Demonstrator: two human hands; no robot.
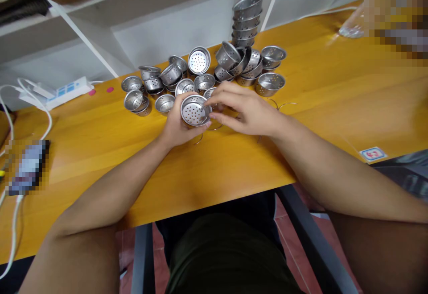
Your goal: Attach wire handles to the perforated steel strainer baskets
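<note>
My left hand is wrapped round a small round metal strainer basket, its holed bottom facing me. At the basket's right rim is my right hand, with thumb and fingertips bent close about the edge. Whether they also pinch a thin wire there is hard to make out. A curved wire shows just below the left hand. More strainer baskets lie heaped and partly nested behind both hands, some covered by my fingers. Thin bent wires lie on the table beyond my right wrist.
A tall stack of strainer baskets stands at the back by the white shelf wall. On the left are a power strip, white cables and a blurred phone. A small label is stuck near the table's right front edge.
</note>
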